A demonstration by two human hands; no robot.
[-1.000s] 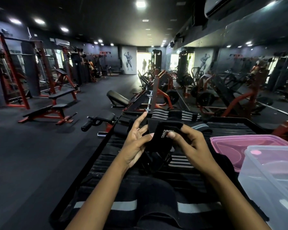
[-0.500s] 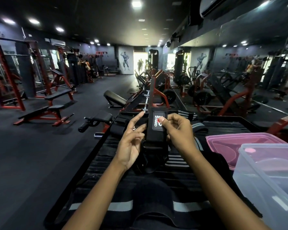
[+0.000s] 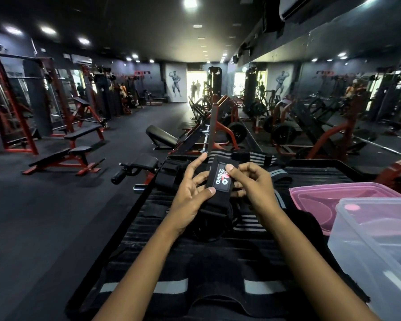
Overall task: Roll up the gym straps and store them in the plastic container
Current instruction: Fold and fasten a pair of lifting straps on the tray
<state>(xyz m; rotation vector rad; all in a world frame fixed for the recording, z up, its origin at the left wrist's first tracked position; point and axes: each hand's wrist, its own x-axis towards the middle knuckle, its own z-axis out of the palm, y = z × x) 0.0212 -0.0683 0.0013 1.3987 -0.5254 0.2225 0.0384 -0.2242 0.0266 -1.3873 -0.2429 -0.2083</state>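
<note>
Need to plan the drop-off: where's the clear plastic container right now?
In the head view the clear plastic container sits at the lower right edge, beside the right forearm, with the pink lid just behind it.

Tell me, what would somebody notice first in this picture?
Probably the two hands in the middle, left hand and right hand, holding up a black strap with a white-lettered label. Next, the clear container at the right edge, with a pink lid just behind it. Beyond them stretches a long dark gym with red machines and a bright doorway at the far end.
</note>
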